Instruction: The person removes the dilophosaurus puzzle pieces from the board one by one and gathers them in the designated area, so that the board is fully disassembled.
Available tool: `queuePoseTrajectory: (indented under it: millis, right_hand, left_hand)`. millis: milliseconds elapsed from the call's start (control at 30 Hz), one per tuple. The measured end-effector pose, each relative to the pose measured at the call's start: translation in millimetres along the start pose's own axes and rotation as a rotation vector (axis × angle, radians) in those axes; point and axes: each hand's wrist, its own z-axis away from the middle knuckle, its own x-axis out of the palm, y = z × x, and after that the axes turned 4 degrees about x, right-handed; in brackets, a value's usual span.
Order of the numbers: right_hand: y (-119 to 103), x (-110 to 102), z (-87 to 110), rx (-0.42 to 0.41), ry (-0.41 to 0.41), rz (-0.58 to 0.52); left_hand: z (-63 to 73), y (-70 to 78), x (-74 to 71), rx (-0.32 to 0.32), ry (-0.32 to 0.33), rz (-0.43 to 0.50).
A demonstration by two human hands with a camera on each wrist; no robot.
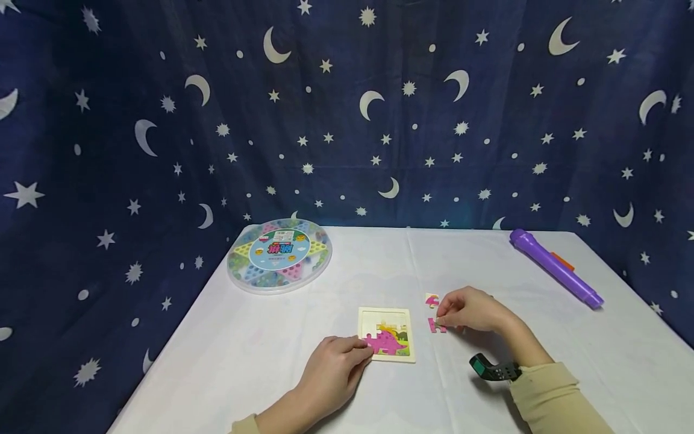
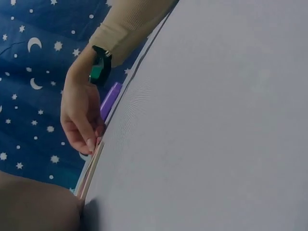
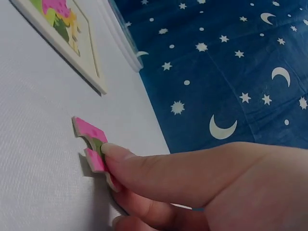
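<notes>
A square jigsaw board (image 1: 411, 337) with a pale frame lies on the table, partly filled with a pink dinosaur picture. My left hand (image 1: 334, 369) holds the board at its lower left edge, fingertips over the frame. To the right of the board, my right hand (image 1: 473, 309) pinches a pink and green puzzle piece (image 3: 91, 132) between thumb and forefinger. In the right wrist view this piece is tilted, a shadow beside it on the cloth. Another puzzle piece (image 1: 431, 299), pink and yellow, lies just beyond the right fingertips.
A round, clear-lidded Chinese checkers set (image 1: 279, 256) lies at the back left of the white-covered table (image 1: 260, 374). Toward the back right is a purple microphone-shaped stick (image 1: 555, 268), with a small orange thing beside it. A dark blue star-and-moon curtain (image 1: 347, 120) hangs behind.
</notes>
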Motion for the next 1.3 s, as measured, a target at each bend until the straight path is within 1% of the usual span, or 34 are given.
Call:
queuePoseTrajectory:
  millis: [167, 333, 433, 500, 700, 800, 1000, 1100, 1300]
  right_hand:
    - [-2, -1, -1.2, -0.009, 0.010, 0.035]
    - [-4, -2, -1.3, -0.010, 0.008, 0.038]
    - [-6, -1, -0.8, -0.012, 0.034, 0.049]
    - [-8, 2, -0.7, -0.035, 0.060, 0.064]
    - [-25, 21, -4.2, -0.138, 0.081, 0.082]
    - [-34, 32, -5.9, -0.181, 0.091, 0.093]
    - [-44, 52, -6.7, -0.252, 0.116, 0.135]
    - [-47, 58, -7.7, -0.262, 0.124, 0.136]
    - [-51, 65, -14.1, -0.232, 0.159, 0.167]
  left_hand:
    - [2.2, -1.3, -0.6, -0.022, 0.021, 0.021]
    - [0.0, 0.2, -0.8, -0.018, 0.042, 0.021]
    - [-1.7, 2.0, 0.1, -0.018, 0.045, 0.035]
    - [-2.2, 3.4, 1.0, -0.008, 0.041, 0.039]
    - [-2.0, 6.0, 2.0, 0.042, 0.002, 0.016]
    - [-2.5, 5.9, 2.0, 0.049, -0.019, 0.006]
    - [-1.3, 7.5, 3.3, 0.047, -0.037, -0.014]
    - [-1.6, 7.3, 3.3, 0.050, -0.046, -0.029]
    - [-5.9, 6.2, 2.5, 0.030, -0.048, -0.060]
